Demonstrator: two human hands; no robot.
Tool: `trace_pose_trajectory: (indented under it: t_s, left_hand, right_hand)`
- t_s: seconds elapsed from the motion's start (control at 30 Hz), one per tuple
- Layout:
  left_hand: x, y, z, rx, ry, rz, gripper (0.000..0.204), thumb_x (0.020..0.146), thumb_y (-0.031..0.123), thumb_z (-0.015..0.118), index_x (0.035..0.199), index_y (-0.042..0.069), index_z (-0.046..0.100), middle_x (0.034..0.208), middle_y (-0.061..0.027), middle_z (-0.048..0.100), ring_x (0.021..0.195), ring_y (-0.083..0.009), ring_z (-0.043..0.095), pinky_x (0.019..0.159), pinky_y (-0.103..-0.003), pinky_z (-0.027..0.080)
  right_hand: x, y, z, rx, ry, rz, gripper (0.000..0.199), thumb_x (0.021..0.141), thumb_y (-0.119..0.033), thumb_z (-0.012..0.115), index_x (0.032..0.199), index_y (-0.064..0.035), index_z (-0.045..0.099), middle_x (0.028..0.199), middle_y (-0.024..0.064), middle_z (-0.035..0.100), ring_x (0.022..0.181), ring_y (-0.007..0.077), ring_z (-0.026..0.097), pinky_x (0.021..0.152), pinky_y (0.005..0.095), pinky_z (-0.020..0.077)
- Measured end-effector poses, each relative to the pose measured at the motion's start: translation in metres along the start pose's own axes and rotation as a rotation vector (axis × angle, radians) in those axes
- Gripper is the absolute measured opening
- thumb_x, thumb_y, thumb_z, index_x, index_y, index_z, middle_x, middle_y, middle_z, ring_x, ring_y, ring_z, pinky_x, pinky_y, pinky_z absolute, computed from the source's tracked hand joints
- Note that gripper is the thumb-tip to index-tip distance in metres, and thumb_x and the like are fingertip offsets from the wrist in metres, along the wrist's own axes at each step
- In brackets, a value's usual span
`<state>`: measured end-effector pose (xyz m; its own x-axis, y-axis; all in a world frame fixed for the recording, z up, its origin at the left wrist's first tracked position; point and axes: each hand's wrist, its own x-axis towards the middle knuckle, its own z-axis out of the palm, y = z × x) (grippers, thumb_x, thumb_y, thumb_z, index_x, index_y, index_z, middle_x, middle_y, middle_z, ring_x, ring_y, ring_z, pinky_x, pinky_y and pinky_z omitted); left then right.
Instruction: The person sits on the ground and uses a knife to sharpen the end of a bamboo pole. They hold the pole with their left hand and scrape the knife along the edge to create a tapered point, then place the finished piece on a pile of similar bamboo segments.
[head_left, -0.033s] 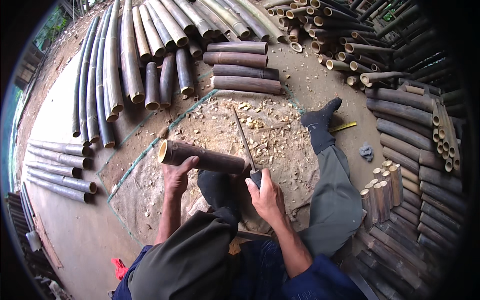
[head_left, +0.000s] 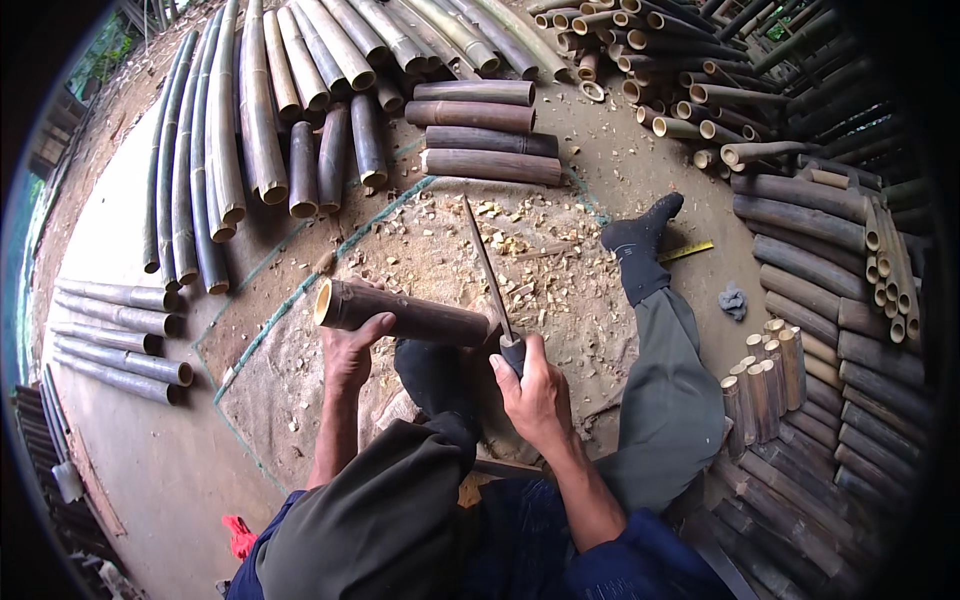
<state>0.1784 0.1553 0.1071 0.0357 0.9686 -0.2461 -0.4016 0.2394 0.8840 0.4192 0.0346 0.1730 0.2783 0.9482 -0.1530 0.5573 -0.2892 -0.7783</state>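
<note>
My left hand is wrapped round a short dark bamboo tube near its left end, thumb on the near side and the other fingers mostly hidden beneath. The tube lies crosswise, its pale hollow end facing left, over my dark-socked foot. Closed round the dark handle of a long narrow-bladed tool, my right hand is just past the tube's right end. The blade points away from me, apart from the hand's thumb and over the wood chips. Whether it is a knife or a file I cannot make out.
Pale chips litter the sackcloth in front. Long bamboo poles lie at the far left, cut lengths straight ahead. Stacked bamboo lines the right, beside small upright pieces, a grey rag and a yellow tape strip.
</note>
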Motion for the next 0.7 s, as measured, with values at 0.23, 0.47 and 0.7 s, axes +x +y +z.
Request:
trace_pose_trajectory:
  t_s: [0.23, 0.47, 0.7]
  left_hand:
    - [0.002, -0.005, -0.001, 0.003, -0.104, -0.01, 0.061, 0.072, 0.004, 0.09, 0.125, 0.001, 0.06, 0.108, -0.0099, 0.07, 0.103, -0.0225, 0.069, 0.096, -0.038, 0.058]
    - [-0.009, -0.019, 0.004, -0.153, 0.129, 0.027, 0.055, 0.077, -0.002, 0.088, 0.125, 0.002, 0.061, 0.116, -0.0118, 0.07, 0.108, -0.0235, 0.07, 0.097, -0.041, 0.059]
    - [-0.004, -0.019, 0.01, -0.133, 0.024, 0.067, 0.065, 0.073, 0.001, 0.092, 0.128, 0.004, 0.058, 0.114, -0.0122, 0.069, 0.106, -0.0251, 0.07, 0.096, -0.045, 0.06]
  right_hand:
    - [0.003, 0.075, 0.033, -0.331, -0.055, 0.102, 0.036, 0.104, -0.033, 0.064, 0.113, -0.0025, 0.049, 0.085, 0.0301, 0.07, 0.082, 0.0535, 0.07, 0.069, 0.0602, 0.0547]
    - [-0.006, 0.001, 0.003, 0.036, 0.118, -0.129, 0.035, 0.103, -0.032, 0.068, 0.109, -0.0031, 0.05, 0.082, 0.025, 0.069, 0.077, 0.0489, 0.07, 0.064, 0.0545, 0.0537]
    - [0.002, 0.064, 0.032, -0.229, -0.14, 0.17, 0.037, 0.102, -0.034, 0.066, 0.114, -0.0014, 0.054, 0.089, 0.03, 0.07, 0.088, 0.053, 0.069, 0.073, 0.0588, 0.0555]
